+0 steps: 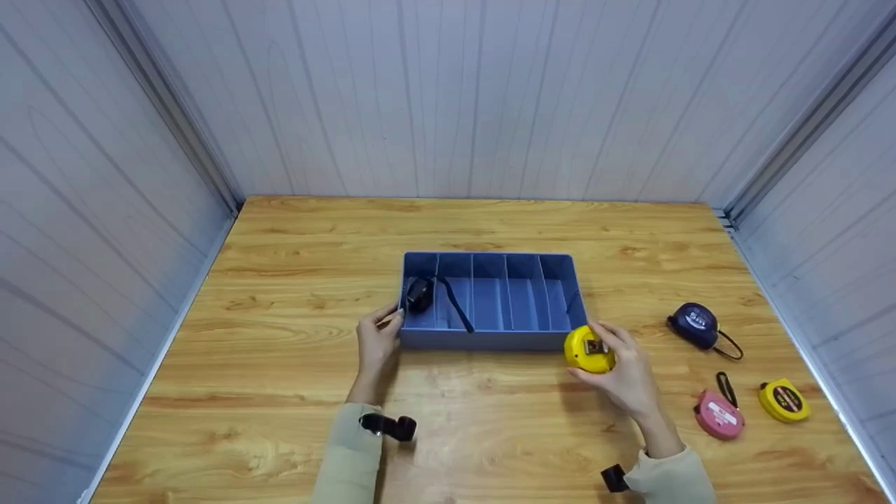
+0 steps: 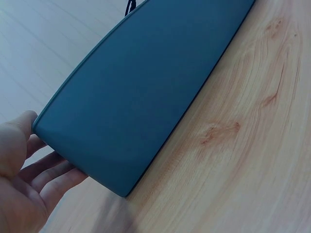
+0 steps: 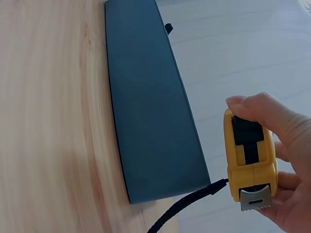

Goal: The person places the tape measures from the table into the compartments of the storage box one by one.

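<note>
While the left hand (image 1: 379, 337) rests with straight fingers against the lower-left corner of the blue plastic divided tray (image 1: 490, 340) at frame centre, the right hand (image 1: 625, 369) grips a round yellow tape measure (image 1: 589, 348) just by the tray's lower-right corner. A black tape measure (image 1: 419, 295) already lies in the leftmost slot, so this looks like the carrying step; next, the yellow one needs lifting over the wall into a free slot.
</note>
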{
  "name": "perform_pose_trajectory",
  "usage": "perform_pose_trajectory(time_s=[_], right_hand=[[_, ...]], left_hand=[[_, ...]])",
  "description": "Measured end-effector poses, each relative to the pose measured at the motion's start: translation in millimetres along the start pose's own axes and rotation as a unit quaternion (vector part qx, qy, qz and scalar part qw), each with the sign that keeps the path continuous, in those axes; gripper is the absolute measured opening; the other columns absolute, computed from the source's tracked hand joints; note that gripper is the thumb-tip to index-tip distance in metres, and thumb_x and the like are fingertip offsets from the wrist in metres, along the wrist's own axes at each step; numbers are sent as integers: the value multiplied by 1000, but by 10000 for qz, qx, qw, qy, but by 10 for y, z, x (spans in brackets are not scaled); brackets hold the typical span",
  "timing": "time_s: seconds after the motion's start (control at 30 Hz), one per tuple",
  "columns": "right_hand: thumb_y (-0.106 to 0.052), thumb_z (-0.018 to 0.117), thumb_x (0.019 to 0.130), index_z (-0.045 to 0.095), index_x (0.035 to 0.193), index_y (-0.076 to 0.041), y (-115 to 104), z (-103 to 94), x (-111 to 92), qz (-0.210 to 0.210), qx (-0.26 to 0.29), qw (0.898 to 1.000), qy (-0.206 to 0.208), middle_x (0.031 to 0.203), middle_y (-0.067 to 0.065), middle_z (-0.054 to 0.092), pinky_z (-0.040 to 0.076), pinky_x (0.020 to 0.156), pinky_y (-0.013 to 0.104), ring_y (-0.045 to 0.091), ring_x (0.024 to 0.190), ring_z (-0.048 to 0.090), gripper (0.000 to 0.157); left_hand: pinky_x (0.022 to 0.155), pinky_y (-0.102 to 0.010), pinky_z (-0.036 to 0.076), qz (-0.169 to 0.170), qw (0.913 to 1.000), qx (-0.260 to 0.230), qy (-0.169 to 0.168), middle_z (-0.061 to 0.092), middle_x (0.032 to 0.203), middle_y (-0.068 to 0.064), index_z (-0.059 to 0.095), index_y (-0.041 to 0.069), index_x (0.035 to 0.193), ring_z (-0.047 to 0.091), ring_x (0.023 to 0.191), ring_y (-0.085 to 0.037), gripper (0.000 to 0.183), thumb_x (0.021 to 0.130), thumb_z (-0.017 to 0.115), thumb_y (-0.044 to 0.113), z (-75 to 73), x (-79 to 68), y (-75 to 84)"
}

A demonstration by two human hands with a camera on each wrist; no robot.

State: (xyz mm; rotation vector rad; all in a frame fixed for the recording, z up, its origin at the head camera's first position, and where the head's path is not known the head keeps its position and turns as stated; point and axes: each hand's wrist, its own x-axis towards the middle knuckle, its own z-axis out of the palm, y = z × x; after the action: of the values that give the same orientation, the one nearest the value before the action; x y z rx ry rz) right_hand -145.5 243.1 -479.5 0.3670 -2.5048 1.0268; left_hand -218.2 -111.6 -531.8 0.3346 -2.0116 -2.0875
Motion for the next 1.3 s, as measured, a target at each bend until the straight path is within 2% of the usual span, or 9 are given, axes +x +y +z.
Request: perform_pose_trajectory(time_s=[0.1,0.3,0.47,0.57,0.67,0.7,0.8,1.07,1.3], right_hand=[[-12,85,52,55,120,-3,-22,40,27,-57,70,10000,-42,113,16,53,42,81,40,26,100,51,76],[-10,85,51,55,121,-3,-61,121,82,-234,246,9994,-109,113,15,53,44,81,42,26,100,51,76],[-13,85,52,55,121,-3,-106,186,130,-261,326,9990,-177,114,12,53,43,83,34,22,101,51,75],[-12,85,52,55,121,-3,-129,224,158,-311,400,9985,-197,114,12,53,44,83,34,22,101,51,75],[-11,86,52,55,120,-3,-145,262,184,-393,437,9981,-207,114,11,53,45,81,33,22,99,52,76],[-12,86,51,55,120,-3,-150,274,192,-403,441,9980,-207,113,11,54,45,80,37,22,99,52,76],[-14,86,52,55,121,-4,-169,304,218,-390,480,9978,-227,114,10,54,45,79,36,20,99,52,76],[-19,85,53,55,121,-5,-213,395,282,-412,602,9970,-249,114,10,53,44,81,38,22,99,51,76],[-16,85,55,55,121,-4,-266,468,352,-410,855,9952,-257,114,13,52,45,79,37,22,98,50,74]], left_hand=[[64,-25,49,22,10000,22,4,63,97,-19,63,-2,106,59,86,-30,26,81,59,2,0,-5,5],[63,-23,48,71,10000,61,-20,63,97,-20,63,-2,107,60,86,-29,26,81,59,1,-6,-6,7],[62,-24,48,35,9999,120,-70,62,100,-21,62,-3,108,59,85,-28,27,82,58,1,-11,-28,50],[62,-25,48,15,9999,146,-57,62,100,-21,62,-3,108,59,85,-28,27,82,59,2,-11,-30,51],[54,-21,46,-20,9999,134,-63,61,99,-23,61,-4,109,60,77,-21,28,82,58,1,-11,-32,55],[50,-18,43,-5,9999,127,-60,62,98,-23,61,-3,109,59,74,-17,28,82,58,1,-12,-15,20],[43,-15,37,-75,9999,47,-69,61,97,-25,61,-3,110,55,68,-12,28,82,57,0,-11,-16,24],[51,-18,42,-114,9999,-80,-70,61,98,-23,61,-2,110,58,79,-22,28,82,57,0,-5,-9,1],[46,-17,38,-84,9998,-142,-86,61,99,-24,61,-2,110,56,71,-15,28,82,57,-1,-2,-12,6]])
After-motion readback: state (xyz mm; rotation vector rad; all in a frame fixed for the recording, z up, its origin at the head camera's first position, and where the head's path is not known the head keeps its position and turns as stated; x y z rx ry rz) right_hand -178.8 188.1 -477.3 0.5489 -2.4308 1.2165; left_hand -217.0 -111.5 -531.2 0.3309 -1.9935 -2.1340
